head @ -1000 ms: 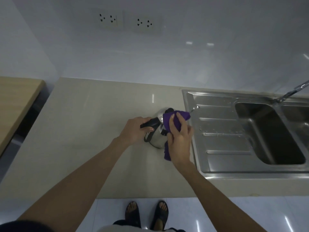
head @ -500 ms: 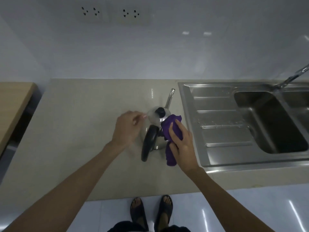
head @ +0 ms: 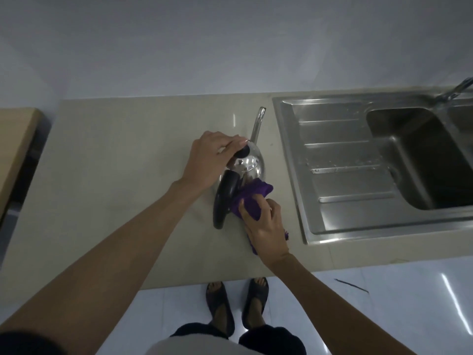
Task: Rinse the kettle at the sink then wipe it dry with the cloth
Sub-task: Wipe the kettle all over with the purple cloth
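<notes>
A shiny steel kettle (head: pixel 247 167) stands upright on the beige counter (head: pixel 128 175), its thin spout pointing away from me and its black handle (head: pixel 225 198) toward me. My left hand (head: pixel 210 160) rests on the lid, fingers at the black knob. My right hand (head: pixel 266 224) grips a purple cloth (head: pixel 252 198) and presses it against the kettle's near right side, beside the handle. Part of the cloth hangs hidden under my palm.
A stainless steel sink (head: pixel 419 155) with a ribbed drainboard (head: pixel 345 170) lies right of the kettle, its tap (head: pixel 453 92) at the far right. A wooden surface (head: pixel 15 142) borders the counter on the left. My sandalled feet stand on the white floor below.
My left hand left the black handle and moved onto the lid. My right hand slid the cloth from the kettle's top down to its near lower side. The kettle now stands with spout pointing away.
</notes>
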